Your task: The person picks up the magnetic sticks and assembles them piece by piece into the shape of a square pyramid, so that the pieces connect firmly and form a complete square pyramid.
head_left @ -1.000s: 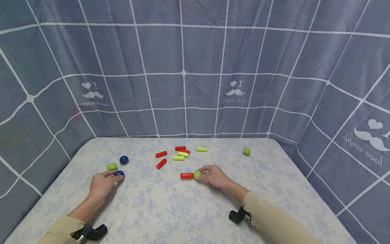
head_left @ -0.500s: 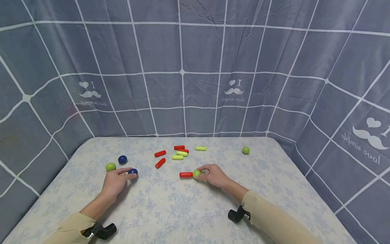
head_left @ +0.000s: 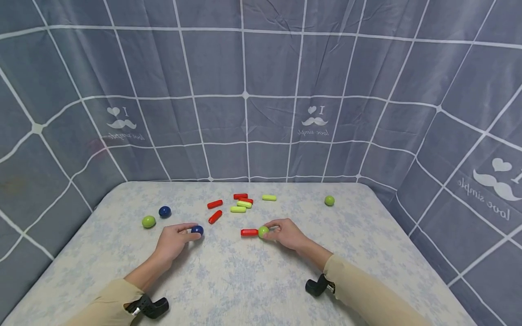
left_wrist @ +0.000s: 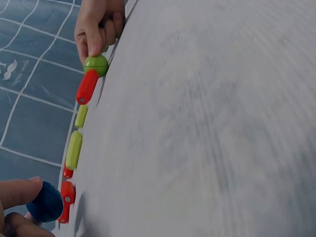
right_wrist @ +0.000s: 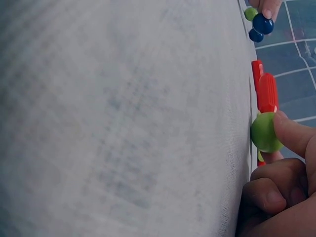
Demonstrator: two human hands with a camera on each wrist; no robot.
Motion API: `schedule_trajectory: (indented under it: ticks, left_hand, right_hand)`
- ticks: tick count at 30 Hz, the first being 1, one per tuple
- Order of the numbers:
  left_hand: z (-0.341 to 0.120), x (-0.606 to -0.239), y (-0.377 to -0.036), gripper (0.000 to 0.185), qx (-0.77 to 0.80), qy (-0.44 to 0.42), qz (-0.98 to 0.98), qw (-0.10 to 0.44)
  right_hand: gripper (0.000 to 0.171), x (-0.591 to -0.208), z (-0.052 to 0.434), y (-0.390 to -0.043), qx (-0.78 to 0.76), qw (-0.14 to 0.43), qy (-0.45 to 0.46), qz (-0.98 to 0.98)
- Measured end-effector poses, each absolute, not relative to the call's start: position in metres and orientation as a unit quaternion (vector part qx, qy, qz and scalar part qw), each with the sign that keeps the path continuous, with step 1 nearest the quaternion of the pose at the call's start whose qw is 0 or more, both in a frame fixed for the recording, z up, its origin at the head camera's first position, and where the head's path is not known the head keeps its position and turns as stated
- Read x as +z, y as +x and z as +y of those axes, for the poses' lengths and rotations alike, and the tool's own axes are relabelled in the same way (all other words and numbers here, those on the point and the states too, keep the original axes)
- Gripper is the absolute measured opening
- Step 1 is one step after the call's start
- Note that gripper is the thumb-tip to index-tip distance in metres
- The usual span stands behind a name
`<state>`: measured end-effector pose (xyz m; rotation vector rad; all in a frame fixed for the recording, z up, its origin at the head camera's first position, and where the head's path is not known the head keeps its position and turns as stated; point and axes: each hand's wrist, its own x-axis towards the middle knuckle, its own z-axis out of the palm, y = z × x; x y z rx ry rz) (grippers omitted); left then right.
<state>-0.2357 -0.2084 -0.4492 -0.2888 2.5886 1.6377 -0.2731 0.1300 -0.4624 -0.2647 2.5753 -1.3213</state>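
Note:
In the head view my left hand (head_left: pixel 173 242) pinches a dark blue ball (head_left: pixel 197 230) between thumb and fingers, left of the table's middle. The left wrist view has the same blue ball (left_wrist: pixel 45 202) at the fingertips. My right hand (head_left: pixel 287 234) pinches a green ball (head_left: pixel 263 232). A red rod (head_left: pixel 248 232) meets this ball end-on and points left, towards the blue ball, with a gap between them. From the right wrist, the thumb lies on the green ball (right_wrist: pixel 265 132), and the red rod (right_wrist: pixel 268 92) extends beyond it.
Several loose red rods (head_left: pixel 215 204) and yellow-green rods (head_left: pixel 238 209) lie farther back. At the left are another green ball (head_left: pixel 148 221) and another blue ball (head_left: pixel 165 212). A third green ball (head_left: pixel 329 200) sits back right. A grey checked curtain (head_left: pixel 269 117) surrounds the table (head_left: pixel 244 285).
My left hand has carried the blue ball rightward, away from the green and blue balls at the left. The right hand, its green ball and the red rod have stayed in place.

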Motion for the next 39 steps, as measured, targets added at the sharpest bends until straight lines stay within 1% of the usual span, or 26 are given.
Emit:
schedule_trajectory:
  ticks: [13, 21, 30, 39]
  left_hand:
    - [-0.168, -0.454, -0.247, 0.043, 0.534, -0.074, 0.84, 0.058]
    - [-0.148, -0.457, -0.252, 0.039, 0.538, -0.063, 0.836, 0.086]
    - [-0.133, -0.459, -0.257, 0.037, 0.533, -0.046, 0.84, 0.091]
    - [-0.122, -0.46, -0.262, 0.037, 0.518, -0.038, 0.85, 0.083]
  right_hand:
    - [0.039, -0.462, 0.132, -0.273, -0.46, 0.12, -0.084, 0.876]
    - [0.036, -0.463, 0.131, -0.275, -0.457, 0.125, -0.084, 0.876]
    - [0.036, -0.463, 0.131, -0.276, -0.451, 0.124, -0.079, 0.88]
    - [0.035, -0.461, 0.13, -0.276, -0.449, 0.124, -0.077, 0.881]
